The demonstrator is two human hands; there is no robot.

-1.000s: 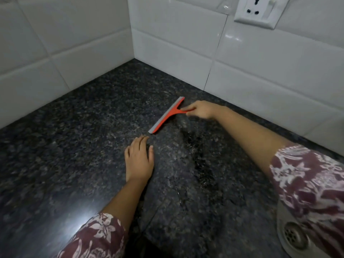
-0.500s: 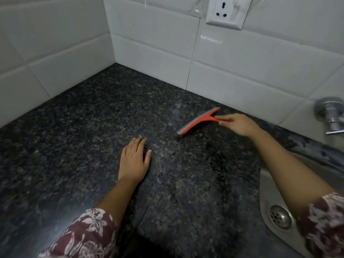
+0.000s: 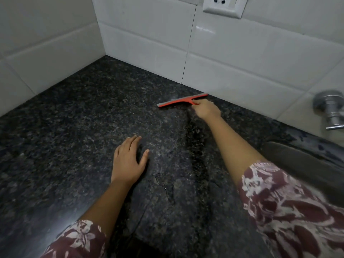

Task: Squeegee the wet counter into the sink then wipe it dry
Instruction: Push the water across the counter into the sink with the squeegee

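A red squeegee [image 3: 181, 101] with a grey rubber blade lies against the dark speckled granite counter [image 3: 74, 127], close to the tiled back wall. My right hand [image 3: 206, 108] is closed on its short handle, arm stretched forward. A darker wet streak [image 3: 196, 146] runs from under that hand toward me. My left hand [image 3: 128, 161] rests flat on the counter, palm down, fingers slightly apart, holding nothing. The steel sink [image 3: 305, 164] shows only as its dark rim and basin at the right edge.
White wall tiles [image 3: 232, 58] meet in a corner at the back left. A white socket plate [image 3: 223, 6] sits high on the wall. A chrome tap [image 3: 331, 110] juts from the wall above the sink at the far right.
The squeegee has gone back from near the sink side toward the back wall, its blade now nearly parallel to the wall. My left hand has stayed flat in place. The view has shifted.
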